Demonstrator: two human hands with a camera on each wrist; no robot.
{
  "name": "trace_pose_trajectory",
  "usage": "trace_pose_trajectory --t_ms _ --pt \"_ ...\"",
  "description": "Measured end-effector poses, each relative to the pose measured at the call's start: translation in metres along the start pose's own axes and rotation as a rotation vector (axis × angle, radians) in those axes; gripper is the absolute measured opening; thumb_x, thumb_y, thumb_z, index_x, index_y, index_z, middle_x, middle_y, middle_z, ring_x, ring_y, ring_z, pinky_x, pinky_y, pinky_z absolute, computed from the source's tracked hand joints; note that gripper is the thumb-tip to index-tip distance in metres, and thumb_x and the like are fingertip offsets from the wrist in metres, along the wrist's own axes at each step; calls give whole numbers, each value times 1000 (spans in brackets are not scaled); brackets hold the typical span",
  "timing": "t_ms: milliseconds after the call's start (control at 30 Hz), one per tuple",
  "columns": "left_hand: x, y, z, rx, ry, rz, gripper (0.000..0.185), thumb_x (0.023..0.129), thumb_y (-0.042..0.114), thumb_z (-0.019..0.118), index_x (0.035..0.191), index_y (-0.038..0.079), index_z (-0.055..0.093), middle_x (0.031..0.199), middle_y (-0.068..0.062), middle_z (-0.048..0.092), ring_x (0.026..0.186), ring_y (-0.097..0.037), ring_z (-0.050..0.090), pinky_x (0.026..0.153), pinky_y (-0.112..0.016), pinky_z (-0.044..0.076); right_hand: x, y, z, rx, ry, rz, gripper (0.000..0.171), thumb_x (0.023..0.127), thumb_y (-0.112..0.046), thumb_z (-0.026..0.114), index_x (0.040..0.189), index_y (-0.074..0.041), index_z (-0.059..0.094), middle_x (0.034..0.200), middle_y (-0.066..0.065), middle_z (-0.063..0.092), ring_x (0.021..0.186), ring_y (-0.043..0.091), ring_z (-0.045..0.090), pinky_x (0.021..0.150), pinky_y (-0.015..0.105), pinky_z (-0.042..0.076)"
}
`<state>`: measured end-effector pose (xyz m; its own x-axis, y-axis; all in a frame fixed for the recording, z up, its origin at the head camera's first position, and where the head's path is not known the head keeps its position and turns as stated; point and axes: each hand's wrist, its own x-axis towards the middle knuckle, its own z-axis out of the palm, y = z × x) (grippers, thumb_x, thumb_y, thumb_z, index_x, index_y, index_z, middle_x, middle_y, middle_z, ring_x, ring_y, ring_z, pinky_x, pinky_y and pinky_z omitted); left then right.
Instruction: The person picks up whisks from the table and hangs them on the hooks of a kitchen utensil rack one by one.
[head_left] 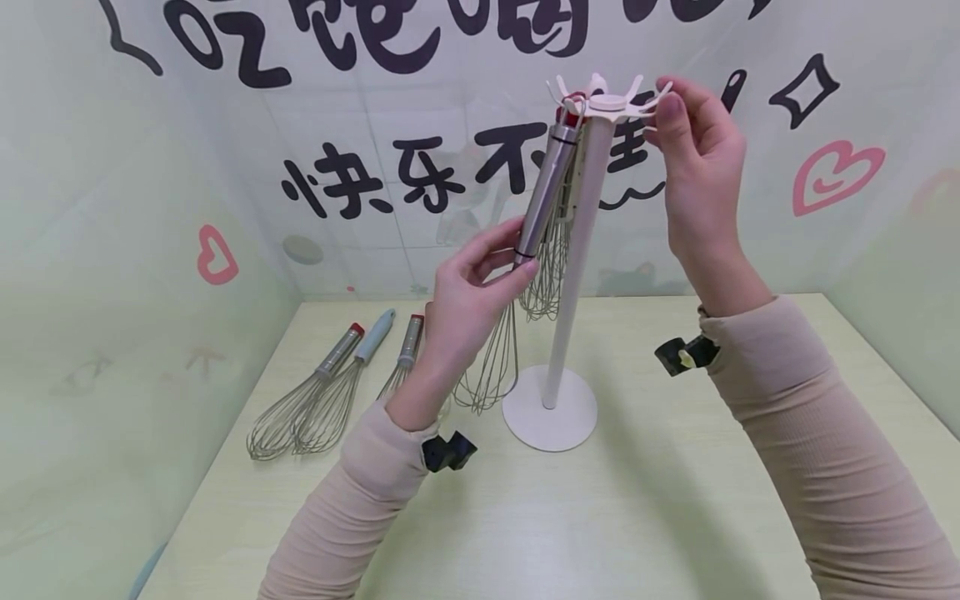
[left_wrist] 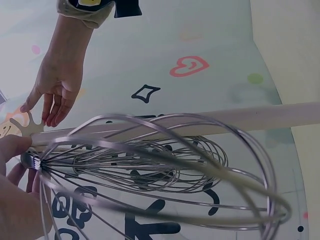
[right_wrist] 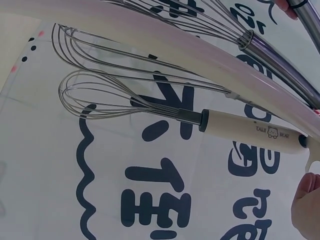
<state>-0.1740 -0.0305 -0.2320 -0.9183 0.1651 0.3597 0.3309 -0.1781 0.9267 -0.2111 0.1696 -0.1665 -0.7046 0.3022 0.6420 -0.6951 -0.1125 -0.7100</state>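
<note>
My left hand (head_left: 472, 287) holds a steel-handled whisk (head_left: 542, 192) low on its handle, where the wires begin. The whisk tilts, with its red-tipped upper end against the hooks of a white rotating stand (head_left: 577, 267); whether its loop sits over a hook I cannot tell. My right hand (head_left: 701, 162) pinches one hook on the far side of the stand's top between thumb and fingers. Behind the pole hang other whisks, one a cream-handled whisk (right_wrist: 250, 131) with a bear print. In the left wrist view, wire loops (left_wrist: 240, 125) spread across the foreground.
On the table's left lie a red-ended steel whisk (head_left: 341, 350), a blue-handled whisk (head_left: 375, 336) and another steel whisk (head_left: 410, 342). The stand's round base (head_left: 551, 425) rests mid-table. A printed curtain (head_left: 405, 233) with dark lettering backs the table.
</note>
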Motion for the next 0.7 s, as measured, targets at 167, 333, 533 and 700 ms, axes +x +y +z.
trace_pose_trajectory --t_ms 167,333,533,700 --pt "0 -3 0 -7 -4 1 48 84 -3 67 129 7 59 123 -11 61 104 -10 63 90 -23 56 -1 -2 1 6 3 23 22 97 -9 52 114 -3 64 94 2 61 91 17 57 95 27 50" --pt "0 -6 0 -8 -11 4 48 84 -4 66 130 5 58 123 -13 61 103 -9 63 89 -22 56 -1 -3 1 37 0 38 22 97 -8 50 114 -3 63 95 4 62 89 17 57 93 25 50" --pt "0 -8 1 -1 -24 18 48 84 -4 66 130 4 57 124 -15 60 103 -10 62 89 -24 56 -1 -4 3 118 -11 67 19 97 -7 49 110 -4 63 99 8 61 91 17 57 90 22 51" --pt "1 -9 1 21 -28 28 48 84 -2 67 130 4 57 124 -15 60 105 -12 63 90 -24 56 -1 -6 4 210 -20 112 17 97 -5 49 108 -2 61 98 9 60 93 17 57 90 22 51"
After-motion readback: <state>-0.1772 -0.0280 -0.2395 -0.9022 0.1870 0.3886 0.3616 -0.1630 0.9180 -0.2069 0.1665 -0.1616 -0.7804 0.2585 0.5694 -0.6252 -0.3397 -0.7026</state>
